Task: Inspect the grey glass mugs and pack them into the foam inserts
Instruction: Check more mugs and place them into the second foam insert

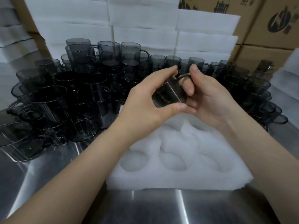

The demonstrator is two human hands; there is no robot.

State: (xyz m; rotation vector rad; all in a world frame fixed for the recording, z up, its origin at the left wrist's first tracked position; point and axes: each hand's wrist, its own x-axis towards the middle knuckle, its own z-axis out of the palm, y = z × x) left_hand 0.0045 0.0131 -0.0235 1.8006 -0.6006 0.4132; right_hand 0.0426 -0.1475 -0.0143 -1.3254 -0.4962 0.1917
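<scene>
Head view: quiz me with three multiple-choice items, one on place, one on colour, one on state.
1. Relative to the insert, the mug is: A inside; B above; C under.
2. The insert is: A grey; B brown; C white.
3. The visible pockets are: A empty; B full; C half filled.
B: the left hand and right hand hold the mug up over the insert. C: the insert is plainly white. A: no mug sits in any pocket.

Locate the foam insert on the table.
Head view, lower centre-right: the foam insert lies on the steel table, below the held mug, stacked mugs to its left.
</scene>
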